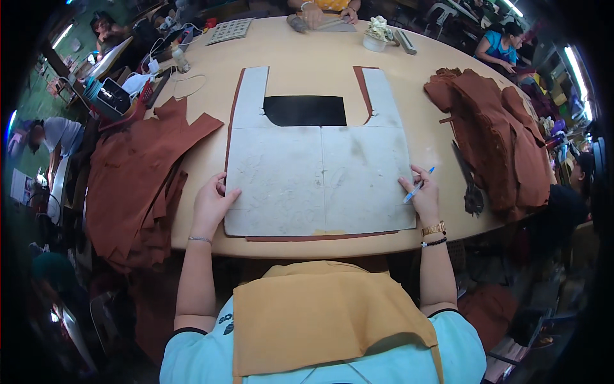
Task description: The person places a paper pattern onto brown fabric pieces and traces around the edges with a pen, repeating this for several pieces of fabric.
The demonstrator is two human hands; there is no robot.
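Note:
A large grey-white pattern template (281, 166) with two upright arms lies on the table before me, over reddish-brown leather (363, 89) that shows along its edges. My left hand (215, 200) grips the template's left edge, thumb on top and fingers at the side, partly hidden. At the right edge, my right hand (423, 193) pinches the template with thumb and fingertips. A blue-and-clear pen (419, 185) is tucked between that hand's fingers, slanting up to the right. In the gap between the template's arms sits a black flat piece (304, 111).
Brown leather pieces (137, 173) hang over the table's left edge; another leather pile (489, 141) lies right, beside dark scissors (467, 173). A red basket (132, 115), a white tub (375, 41) and a grey block (405, 42) stand farther back. A person's hands (313, 14) work at the far edge.

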